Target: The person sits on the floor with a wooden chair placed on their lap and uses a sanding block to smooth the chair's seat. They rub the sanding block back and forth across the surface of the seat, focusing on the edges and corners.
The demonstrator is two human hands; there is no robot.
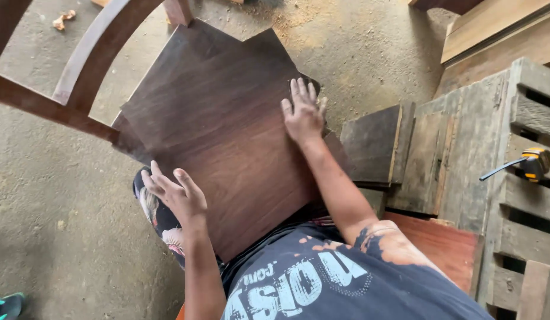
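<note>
Head view, left to right. Far left bottom: tip of a teal shoe (5, 305) on the concrete floor (61, 195). Top left: curved chair frame rails (91, 56), reddish wood, unfinished, joined to the corner of the seat panel (221, 136). The panel is a dark brown square board, tilted, lying across the person's lap, far corner against the frame.

Left hand (177, 195): open, fingers spread, palm at the panel's near left edge, not curled round anything; looks like steadying, no real grasp. Right hand (303, 115): flat, fingers straight, pressing on the panel's right edge, nothing held.

Progress, as a judgement: panel sits on the frame and is being lined up or pressed in; I see no fasteners, glue or clamps, so fixing looks not yet done. Surface looks smooth and stained already.

Right of the panel: small dark offcut boards (375, 142), then a grey weathered pallet (512, 178) standing alongside, with a yellow and black tape measure (533, 163) resting on a slat, blade partly out. A red-brown board (447, 246) lies beside the person's right arm. Top right: pale planks (494, 26).

No packages or signs. Only lettering is a white and orange print on the dark shirt (322, 278).
</note>
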